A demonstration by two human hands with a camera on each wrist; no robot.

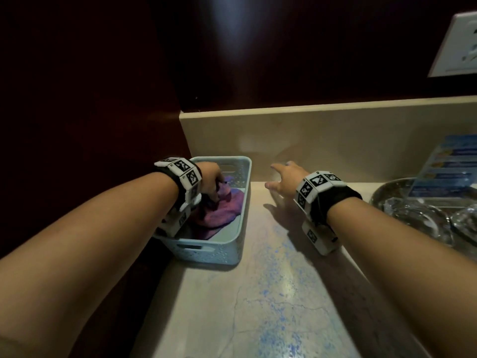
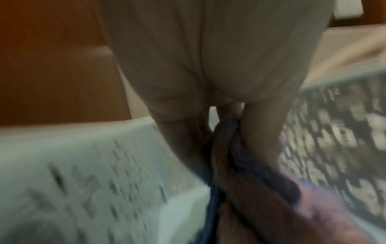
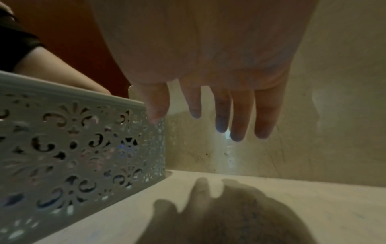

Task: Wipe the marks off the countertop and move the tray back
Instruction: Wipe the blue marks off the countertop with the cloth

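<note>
Where the table (image 1: 273, 301) lies nearest, blue marks (image 1: 277, 306) smear its pale surface. Farther on, the left hand (image 1: 210, 180) reaches into the pale blue basket (image 1: 206, 250) by the dark wall, fingers (image 2: 259, 132) curled round the purple cloth (image 1: 222, 208) inside. Beside the basket, the right hand (image 1: 286, 180) hovers above the table, fingers (image 3: 242, 115) straight, spread and holding nothing. At the far right stands glassware (image 1: 423, 215).

Beige countertop (image 1: 296, 293) smeared with patchy blue marks (image 1: 276, 306) down its middle; pale blue perforated plastic basket-style tray (image 1: 222, 254) stands upright at the counter's left end against the dark wall, with a crumpled purple cloth (image 1: 219, 210) lying inside it.
</note>
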